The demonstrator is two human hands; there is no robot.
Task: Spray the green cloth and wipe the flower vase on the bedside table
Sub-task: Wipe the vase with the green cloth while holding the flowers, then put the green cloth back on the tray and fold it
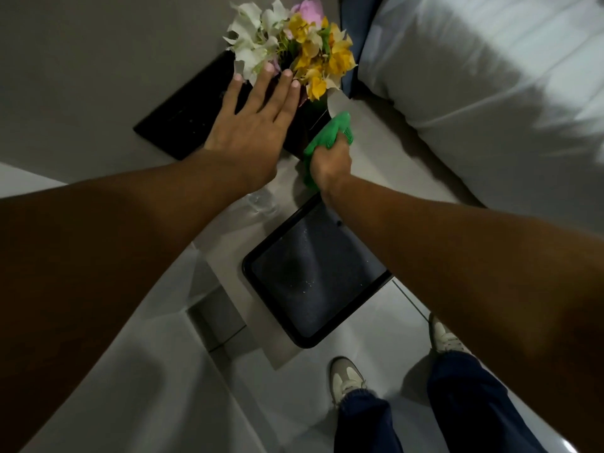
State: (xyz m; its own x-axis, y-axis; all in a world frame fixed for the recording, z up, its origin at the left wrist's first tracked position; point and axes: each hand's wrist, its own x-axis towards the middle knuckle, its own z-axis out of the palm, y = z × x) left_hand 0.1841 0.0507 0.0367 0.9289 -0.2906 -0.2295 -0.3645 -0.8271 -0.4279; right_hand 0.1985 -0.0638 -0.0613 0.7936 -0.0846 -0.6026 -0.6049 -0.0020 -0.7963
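- Green cloth (pixel 327 137), bunched, is clamped in the right hand (pixel 330 165) and pressed against the right side of the flower vase (pixel 305 125).
- Cloth long axis runs from about 7 o'clock to 1 o'clock in the view; its free upper end points toward 1 o'clock, and a lower fold hangs out below the fist.
- Flower vase is dark, stands on the pale bedside table (pixel 376 125), and sits just above frame centre. Its long axis leans toward 12 o'clock under the wide-angle lens; whether it is truly upright cannot be told.
- Flowers (pixel 294 44), white, yellow and pink, spread from the vase mouth toward 12 o'clock.
- Left hand (pixel 251 125) is open and flat, fingers spread and pointing toward 12 o'clock, fingertips reaching the lower blooms. Contact with the vase body beneath the palm cannot be confirmed.
- Black flat panel (pixel 183 119) lies on the table at 9 o'clock from the vase, partly under the left hand.
- Black tray (pixel 313 276) sits at 6 o'clock from the vase, near the table's front edge.
- Clear plastic bottle (pixel 261 201) shows between the forearms, just beside the tray's upper left corner.
- White pillow (pixel 490 70) lies at 3 o'clock from the vase.
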